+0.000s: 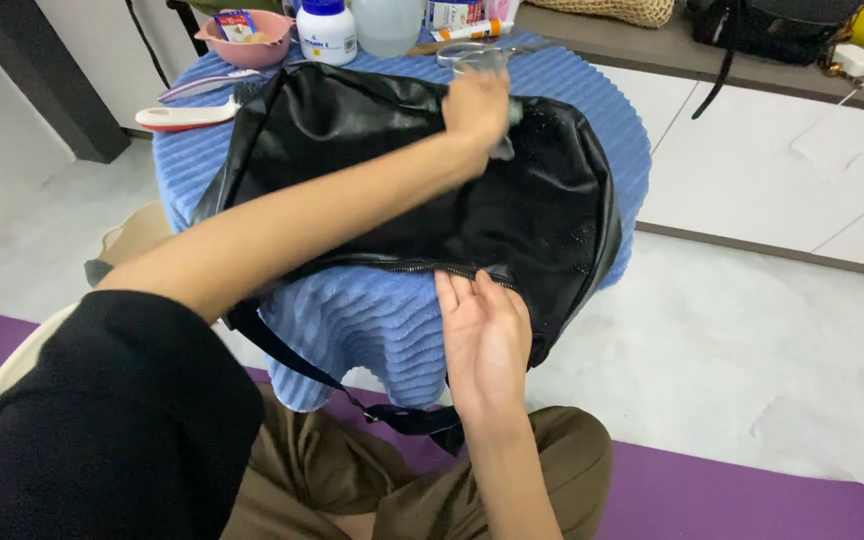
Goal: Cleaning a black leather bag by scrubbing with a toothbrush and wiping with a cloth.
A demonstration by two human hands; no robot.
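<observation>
A black leather bag (pixel 512 200) lies flat on a small desk (pixel 372 320) draped in blue ribbed cloth. The left hand (pixel 477 105), closed around a small cloth, presses on the bag's far side. The right hand (pixel 487 340), open and flat, steadies the near zipper edge.

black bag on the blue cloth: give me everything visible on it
The black bag lies flat on a blue ribbed cloth draped over a small table. It looks like glossy leather-like material, creased, with a finely dotted or perforated patch toward its right side. A zipper runs along its near edge, and a black strap hangs off the front down toward the person's lap. The left hand presses a small pale object, possibly a wipe, onto its top. The right hand, open and palm up, touches the near edge by the zipper.
</observation>
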